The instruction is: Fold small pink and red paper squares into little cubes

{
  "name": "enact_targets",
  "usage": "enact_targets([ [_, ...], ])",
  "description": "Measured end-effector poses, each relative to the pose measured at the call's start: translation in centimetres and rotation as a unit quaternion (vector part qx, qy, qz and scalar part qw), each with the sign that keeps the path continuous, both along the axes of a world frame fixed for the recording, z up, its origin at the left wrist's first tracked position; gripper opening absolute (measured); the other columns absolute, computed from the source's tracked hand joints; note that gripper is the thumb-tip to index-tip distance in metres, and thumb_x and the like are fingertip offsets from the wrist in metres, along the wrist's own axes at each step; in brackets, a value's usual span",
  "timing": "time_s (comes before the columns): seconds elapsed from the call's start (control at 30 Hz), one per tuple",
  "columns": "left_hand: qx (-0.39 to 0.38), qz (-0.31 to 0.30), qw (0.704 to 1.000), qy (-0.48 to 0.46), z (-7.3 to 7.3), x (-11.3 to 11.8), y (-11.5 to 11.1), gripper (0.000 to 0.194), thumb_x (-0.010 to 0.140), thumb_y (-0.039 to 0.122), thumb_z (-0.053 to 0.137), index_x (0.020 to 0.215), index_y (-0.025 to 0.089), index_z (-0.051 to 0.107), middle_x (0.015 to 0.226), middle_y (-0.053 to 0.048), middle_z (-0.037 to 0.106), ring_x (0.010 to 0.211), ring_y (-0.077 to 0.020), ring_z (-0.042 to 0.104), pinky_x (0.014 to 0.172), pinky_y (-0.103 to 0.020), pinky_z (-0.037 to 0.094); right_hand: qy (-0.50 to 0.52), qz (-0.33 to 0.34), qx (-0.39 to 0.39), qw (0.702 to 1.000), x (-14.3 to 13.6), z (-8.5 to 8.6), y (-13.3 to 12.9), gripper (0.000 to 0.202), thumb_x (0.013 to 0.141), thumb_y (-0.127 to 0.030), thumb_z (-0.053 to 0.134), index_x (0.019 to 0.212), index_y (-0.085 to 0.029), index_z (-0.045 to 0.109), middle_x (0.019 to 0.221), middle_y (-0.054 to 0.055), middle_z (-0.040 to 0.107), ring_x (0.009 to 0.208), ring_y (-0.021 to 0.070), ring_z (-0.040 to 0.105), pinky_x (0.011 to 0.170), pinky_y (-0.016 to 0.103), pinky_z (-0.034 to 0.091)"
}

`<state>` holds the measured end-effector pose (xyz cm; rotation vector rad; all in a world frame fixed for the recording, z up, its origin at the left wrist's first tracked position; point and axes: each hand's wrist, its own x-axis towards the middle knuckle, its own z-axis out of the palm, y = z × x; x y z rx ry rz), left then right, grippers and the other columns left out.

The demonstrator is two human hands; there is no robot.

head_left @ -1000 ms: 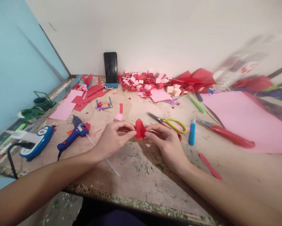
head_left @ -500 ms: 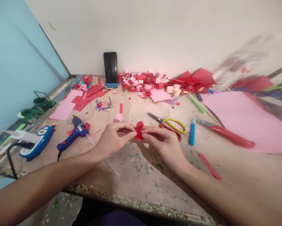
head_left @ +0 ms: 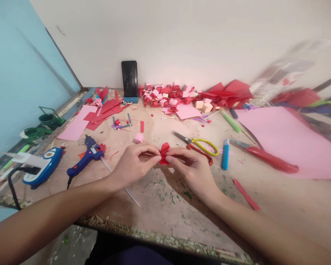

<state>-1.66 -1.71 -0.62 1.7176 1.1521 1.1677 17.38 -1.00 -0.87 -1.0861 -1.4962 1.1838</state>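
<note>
Between my hands, above the middle of the table, is a small piece of folded red paper. My left hand pinches its left side between thumb and fingertips. On its right side, my right hand pinches it the same way. The fingertips hide parts of its folds. Just beyond my left hand lies a pink paper cube. Scissors with yellow and red handles lie just past my right hand, which partly covers the red handle.
A blue glue gun with its glue stick lies at left. To the right are a blue glue tube, a red-handled knife and a red paper strip. Small paper boxes and a phone stand at the back.
The red paper has turned slightly between my fingertips and looks more creased. Both hands keep nearly the same place, and the things on the table have not moved.
</note>
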Motion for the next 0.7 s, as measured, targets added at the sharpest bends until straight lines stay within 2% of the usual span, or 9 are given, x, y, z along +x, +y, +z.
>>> enact_targets([
  [0.23, -0.007, -0.009, 1.000, -0.017, -0.36, -0.05, 0.17, 0.006, 0.086, 0.013, 0.070, 0.086, 0.017, 0.075, 0.095, -0.004, 0.078, 0.088, -0.0157, 0.074, 0.084, -0.025, 0.061, -0.042, 0.028, 0.032, 0.998, 0.00, -0.22, 0.04, 0.012, 0.088, -0.024, 0.070, 0.086, -0.024, 0.082, 0.113, 0.007, 0.077, 0.101, 0.0231, 0.070, 0.087, 0.038, 0.057],
  [0.37, 0.004, -0.014, 1.000, -0.009, -0.45, 0.00, 0.09, 0.006, 0.086, 0.013, 0.070, 0.086, 0.017, 0.075, 0.096, -0.004, 0.078, 0.091, -0.0158, 0.073, 0.085, -0.026, 0.060, -0.030, 0.013, 0.039, 0.999, 0.00, -0.39, 0.03, 0.009, 0.087, -0.022, 0.071, 0.087, -0.023, 0.080, 0.103, 0.006, 0.078, 0.096, 0.0218, 0.072, 0.083, 0.035, 0.059],
  [0.5, 0.007, -0.025, 1.000, -0.011, -0.39, 0.16, -0.07, 0.005, 0.087, 0.014, 0.070, 0.085, 0.017, 0.073, 0.096, -0.004, 0.078, 0.091, -0.0164, 0.073, 0.086, -0.027, 0.060, -0.001, -0.014, 0.003, 1.000, -0.03, -0.34, -0.09, 0.003, 0.084, -0.023, 0.075, 0.086, -0.022, 0.076, 0.091, 0.004, 0.077, 0.083, 0.0200, 0.073, 0.076, 0.034, 0.059],
  [0.63, -0.019, -0.028, 0.999, -0.026, -0.51, 0.25, -0.11, 0.003, 0.087, 0.014, 0.069, 0.087, 0.017, 0.069, 0.092, -0.003, 0.075, 0.087, -0.0159, 0.073, 0.083, -0.028, 0.061, 0.034, -0.032, -0.013, 0.999, -0.11, -0.36, -0.14, 0.010, 0.081, -0.023, 0.078, 0.087, -0.021, 0.070, 0.089, 0.003, 0.076, 0.083, 0.0190, 0.073, 0.077, 0.033, 0.059],
  [0.7, -0.039, -0.030, 0.998, -0.045, -0.67, 0.26, -0.11, 0.009, 0.086, 0.014, 0.070, 0.092, 0.018, 0.065, 0.095, -0.003, 0.074, 0.089, -0.0162, 0.073, 0.084, -0.029, 0.061, 0.045, -0.034, -0.012, 0.998, -0.15, -0.43, -0.11, 0.014, 0.080, -0.022, 0.079, 0.088, -0.021, 0.067, 0.090, 0.003, 0.075, 0.085, 0.0191, 0.073, 0.079, 0.033, 0.058],
])
